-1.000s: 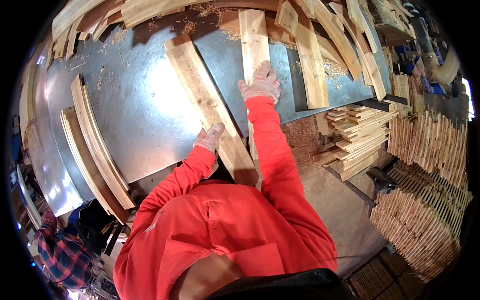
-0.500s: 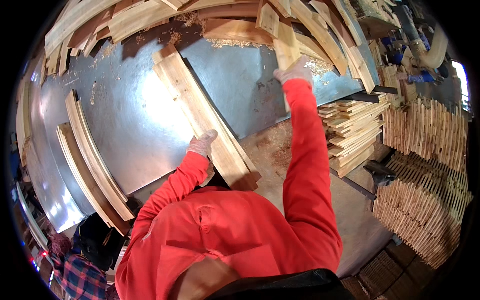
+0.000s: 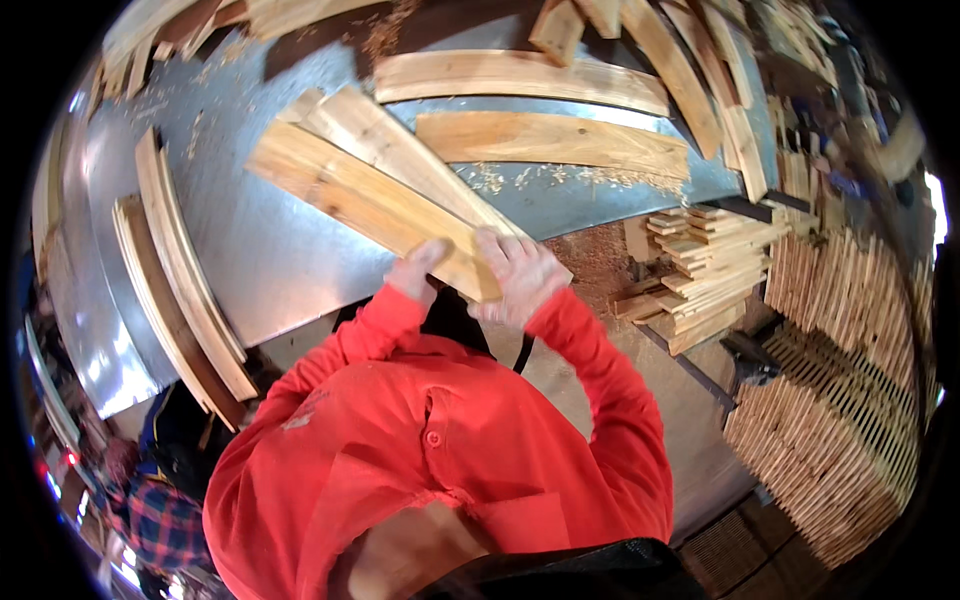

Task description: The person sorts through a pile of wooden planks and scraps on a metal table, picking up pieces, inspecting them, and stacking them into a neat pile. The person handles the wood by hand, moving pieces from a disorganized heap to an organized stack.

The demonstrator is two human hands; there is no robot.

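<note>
1. Most of the upper view is taken up by the metal bench (image 3: pixel 275 250), whose bare middle is framed on several sides by timber.
2. The floor at the far right is occupied by a slatted wood stack (image 3: pixel 825 445), behind which a bundle of sticks (image 3: pixel 835 300) is seen.
3. Just beyond the bench's right front edge, a board stack (image 3: pixel 715 275) is piled unevenly.
4. At the lower left, a person in a plaid shirt (image 3: pixel 165 520) is partly seen.
5. The bench's left side is blocked by two narrow board piles, an inner pile (image 3: pixel 190 265) and an outer pile (image 3: pixel 155 300), set side by side.
6. The space ahead and to the right is crossed by a far crosswise board (image 3: pixel 520 78) and a near crosswise board (image 3: pixel 550 140); the top right corner is crowded by slanting boards (image 3: pixel 680 75).
7. The held board (image 3: pixel 350 195) is slanted over the bench, its near end projecting past the front edge. A paler board (image 3: pixel 395 145) is partly covered by it; whether the two touch cannot be told.
8. The held board's near end is clasped by the right grip (image 3: pixel 522 280), and its left edge is pinched by the left grip (image 3: pixel 420 270).
9. Wood shavings (image 3: pixel 570 182) are scattered below the near crosswise board.
</note>
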